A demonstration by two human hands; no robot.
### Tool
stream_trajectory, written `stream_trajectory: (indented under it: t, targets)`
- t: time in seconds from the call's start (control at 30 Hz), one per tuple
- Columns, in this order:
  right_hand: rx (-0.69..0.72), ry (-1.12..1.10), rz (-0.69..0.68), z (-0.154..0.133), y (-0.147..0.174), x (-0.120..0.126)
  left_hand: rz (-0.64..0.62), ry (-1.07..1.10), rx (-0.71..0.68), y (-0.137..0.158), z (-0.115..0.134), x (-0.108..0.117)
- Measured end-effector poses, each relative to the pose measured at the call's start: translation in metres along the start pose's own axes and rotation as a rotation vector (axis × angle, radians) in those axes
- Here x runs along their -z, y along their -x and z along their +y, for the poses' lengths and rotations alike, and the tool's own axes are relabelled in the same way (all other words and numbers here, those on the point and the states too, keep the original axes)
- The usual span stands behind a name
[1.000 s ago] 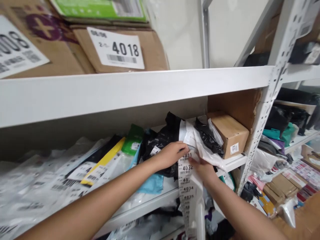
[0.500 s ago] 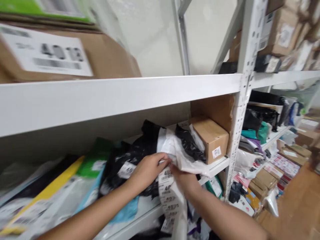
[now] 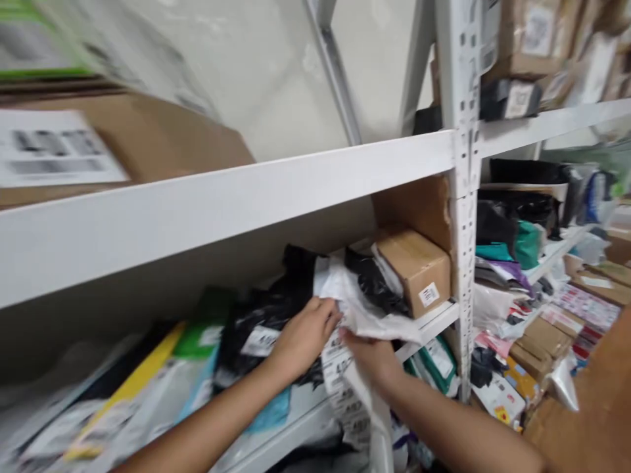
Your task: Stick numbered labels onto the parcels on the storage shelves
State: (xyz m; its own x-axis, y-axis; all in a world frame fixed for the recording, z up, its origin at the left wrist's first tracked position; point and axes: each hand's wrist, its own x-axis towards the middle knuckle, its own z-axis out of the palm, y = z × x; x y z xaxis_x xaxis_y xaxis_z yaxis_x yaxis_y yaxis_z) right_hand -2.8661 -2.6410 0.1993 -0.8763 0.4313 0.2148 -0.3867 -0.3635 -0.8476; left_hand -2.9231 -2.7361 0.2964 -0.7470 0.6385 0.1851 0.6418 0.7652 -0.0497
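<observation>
My left hand (image 3: 305, 335) pinches the top of a long strip of numbered barcode labels (image 3: 345, 394) against a white plastic parcel (image 3: 365, 309) on the middle shelf. My right hand (image 3: 372, 358) grips the same strip and the parcel's lower edge just to the right. The strip hangs down over the shelf's front edge. Black mailer bags (image 3: 276, 315) lie right behind my left hand. A small cardboard box (image 3: 417, 266) with a barcode sticker stands to the right of the white parcel.
White steel shelving (image 3: 246, 197) holds labelled cardboard boxes (image 3: 123, 144) above and green, yellow and blue mailers (image 3: 187, 355) at left. A perforated upright post (image 3: 461, 217) stands right. Beyond it, more shelves of parcels and boxes (image 3: 542, 335) on the floor.
The view has swung right and blurred. Both hands stay on the label strip and white parcel, pressed a little closer together; the strip's numbers are now hard to read.
</observation>
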Motion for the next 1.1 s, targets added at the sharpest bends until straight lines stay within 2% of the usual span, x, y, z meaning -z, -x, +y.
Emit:
stream_trajectory:
  t: [0.1,0.23,0.37,0.6,0.7,0.83,0.9,0.97,1.1]
  targets:
    - [-0.103,-0.060,-0.015,-0.002,0.004,0.003,-0.063,-0.016,0.003,-0.001,0.000,-0.001]
    - [-0.143,-0.084,-0.044,-0.006,0.014,0.009,-0.128,0.049,-0.019,-0.002,-0.002,0.000]
    - [-0.189,-0.108,-0.071,-0.008,0.022,0.020,-0.200,0.024,-0.034,-0.008,-0.001,0.004]
    - [-0.318,0.004,-0.275,-0.011,0.046,0.030,-0.163,0.022,-0.021,-0.012,-0.001,0.005]
    - [-0.310,-0.028,-0.227,-0.012,0.049,0.026,-0.172,0.145,-0.034,-0.009,-0.006,0.011]
    - [-0.266,-0.103,-0.135,-0.013,0.042,0.016,-0.278,0.375,-0.076,-0.008,-0.015,0.023]
    - [-0.266,-0.129,-0.083,-0.014,0.037,0.011,-0.294,0.320,-0.093,-0.008,-0.016,0.023]
    - [-0.310,-0.137,-0.045,-0.014,0.032,0.007,-0.268,0.163,-0.090,-0.007,-0.014,0.019]
    - [-0.379,-0.111,-0.063,-0.010,0.034,0.010,-0.179,-0.054,-0.075,-0.003,-0.006,0.002]
